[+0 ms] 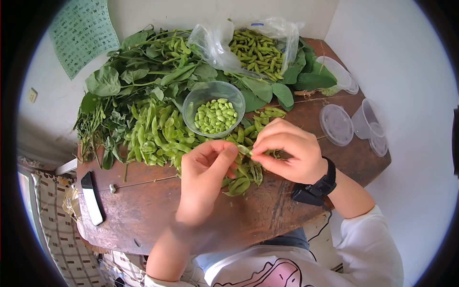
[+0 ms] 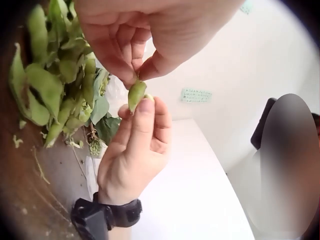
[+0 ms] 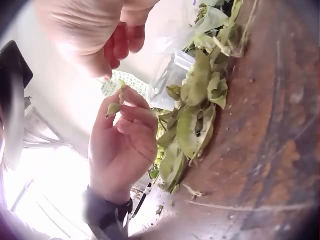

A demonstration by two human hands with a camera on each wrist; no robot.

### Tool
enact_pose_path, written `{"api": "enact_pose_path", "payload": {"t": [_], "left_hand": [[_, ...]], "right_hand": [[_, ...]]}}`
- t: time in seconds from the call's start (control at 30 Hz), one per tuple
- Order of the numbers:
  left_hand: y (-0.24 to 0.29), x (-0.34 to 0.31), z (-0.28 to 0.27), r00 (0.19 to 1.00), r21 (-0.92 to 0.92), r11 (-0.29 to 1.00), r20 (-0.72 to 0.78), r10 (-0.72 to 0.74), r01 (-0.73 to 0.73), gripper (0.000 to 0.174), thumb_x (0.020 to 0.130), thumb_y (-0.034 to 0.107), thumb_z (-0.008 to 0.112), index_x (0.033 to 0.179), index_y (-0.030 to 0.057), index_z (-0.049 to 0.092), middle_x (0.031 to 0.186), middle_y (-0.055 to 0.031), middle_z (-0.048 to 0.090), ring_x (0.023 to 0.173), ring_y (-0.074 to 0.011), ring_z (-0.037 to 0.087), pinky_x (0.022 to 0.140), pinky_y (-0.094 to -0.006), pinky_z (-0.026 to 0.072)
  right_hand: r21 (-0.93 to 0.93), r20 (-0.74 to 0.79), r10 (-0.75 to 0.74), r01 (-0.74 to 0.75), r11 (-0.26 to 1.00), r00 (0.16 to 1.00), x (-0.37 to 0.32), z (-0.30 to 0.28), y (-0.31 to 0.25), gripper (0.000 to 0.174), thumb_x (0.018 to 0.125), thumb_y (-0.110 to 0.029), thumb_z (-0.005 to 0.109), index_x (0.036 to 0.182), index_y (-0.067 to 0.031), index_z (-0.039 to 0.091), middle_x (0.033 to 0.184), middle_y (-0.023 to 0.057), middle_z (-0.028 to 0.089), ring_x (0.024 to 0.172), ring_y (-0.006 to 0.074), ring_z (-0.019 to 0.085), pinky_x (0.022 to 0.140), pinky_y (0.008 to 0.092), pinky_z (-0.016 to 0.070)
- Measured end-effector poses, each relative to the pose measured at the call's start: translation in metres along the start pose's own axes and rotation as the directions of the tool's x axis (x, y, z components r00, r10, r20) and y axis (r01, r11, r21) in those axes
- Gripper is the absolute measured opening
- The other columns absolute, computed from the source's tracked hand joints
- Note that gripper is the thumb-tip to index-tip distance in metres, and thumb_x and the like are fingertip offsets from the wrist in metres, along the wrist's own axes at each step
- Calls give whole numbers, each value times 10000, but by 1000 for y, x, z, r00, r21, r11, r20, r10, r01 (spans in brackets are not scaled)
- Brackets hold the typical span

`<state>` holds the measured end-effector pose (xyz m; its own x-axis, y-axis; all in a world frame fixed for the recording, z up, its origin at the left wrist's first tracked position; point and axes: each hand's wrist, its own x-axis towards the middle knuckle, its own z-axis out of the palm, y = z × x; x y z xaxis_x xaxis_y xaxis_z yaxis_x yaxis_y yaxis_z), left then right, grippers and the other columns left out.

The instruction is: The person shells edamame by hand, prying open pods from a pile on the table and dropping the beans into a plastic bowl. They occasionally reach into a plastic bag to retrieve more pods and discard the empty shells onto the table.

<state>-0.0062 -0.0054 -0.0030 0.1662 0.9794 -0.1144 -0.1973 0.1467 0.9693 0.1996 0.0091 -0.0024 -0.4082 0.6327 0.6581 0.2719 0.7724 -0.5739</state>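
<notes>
Pinching a small, pale green pod point(image 1: 245, 150) from opposite ends with curled left hand point(image 1: 201, 170) and right hand point(image 1: 299, 153), near the middle of the head view. Can see just above the pod, in that frame, a round, clear plastic bowl point(image 1: 214, 83) with loose, shelled green beans point(image 1: 217, 116) inside. Also to be noted: plump, light green pods point(image 1: 160, 126) heaped left of centre on the brown wooden worktop point(image 1: 138, 210), and a crinkled, transparent plastic bag point(image 1: 215, 45) with smaller pods at upper centre.

In the left wrist view, grasping the pod's upper end with left fingertips, and meeting its lower part with the right thumb, beside a pale spot perhaps belonging to a bean. Looks like the opening of one pod, probably part-way along.

In the right wrist view, gripping the pod between left thumb and fingers at left of centre; cannot tell from here whether touched by the right thumb, close above. Calls next, by judgement, for steady left fingertips, a light right-hand press or peel at the seam, and care over the bowl with any freed bean.
</notes>
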Motion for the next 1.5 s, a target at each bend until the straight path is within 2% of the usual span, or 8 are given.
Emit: {"api": "enact_pose_path", "payload": {"t": [0.1,0.27,0.33,0.6,0.77,1.0,1.1,1.5], "left_hand": [[1,-1,1,994,13,997,-66,82,-82,140,959,132,649,982,-2,682,816,-9,649,696,-76,578,603,-223,482],[1,-1,1,983,-38,984,-76,170,-173,156,971,146,647,1023,1,672,858,-17,655,742,-78,592,616,-235,501],[2,0,0,977,-47,979,-89,193,-197,166,976,154,646,1042,2,667,872,-19,657,756,-80,597,622,-237,507],[-3,0,3,960,-179,946,-127,251,-271,197,985,114,636,1112,-33,605,985,-95,680,892,-156,669,696,-277,577],[-1,-2,8,987,-59,985,12,161,-160,228,961,64,652,1142,-61,592,1013,-117,677,930,-149,672,751,-270,590],[-8,-1,6,990,71,990,81,115,-120,254,954,47,653,1169,-80,603,1051,-114,678,909,-129,664,754,-268,600],[-9,-1,7,986,54,984,40,165,-167,186,974,60,626,1121,-54,630,1000,-99,692,836,-139,680,681,-265,576],[-10,-2,5,980,314,931,132,151,-186,180,985,55,596,1114,-69,612,975,-106,691,821,-147,687,644,-256,564]], "right_hand": [[62,-175,64,-54,997,983,14,4,5,202,791,18,756,964,-41,672,980,70,675,779,208,650,698,292,523],[-137,-77,140,-149,979,987,50,4,9,218,853,-70,725,1063,-40,673,1034,83,688,920,218,632,738,321,526],[-305,-106,-94,58,951,990,54,8,18,273,857,-111,732,1116,-44,675,1062,104,683,971,218,608,738,335,520],[183,-52,371,-357,916,927,13,13,-15,203,807,-109,809,990,-40,753,848,70,715,749,155,641,680,282,511],[8,-89,101,-100,995,991,7,7,3,165,788,-30,787,949,-29,752,917,77,732,786,219,679,694,312,541],[99,1,217,-216,971,976,2,4,0,175,806,-39,792,972,-12,744,964,86,731,817,192,690,722,296,546],[521,148,609,-585,622,779,0,3,-2,214,896,-70,744,1069,48,701,999,75,729,913,102,670,741,234,542],[568,360,597,-676,469,717,5,-7,3,134,924,-116,718,990,-4,686,940,26,700,852,67,622,762,227,499]]}}
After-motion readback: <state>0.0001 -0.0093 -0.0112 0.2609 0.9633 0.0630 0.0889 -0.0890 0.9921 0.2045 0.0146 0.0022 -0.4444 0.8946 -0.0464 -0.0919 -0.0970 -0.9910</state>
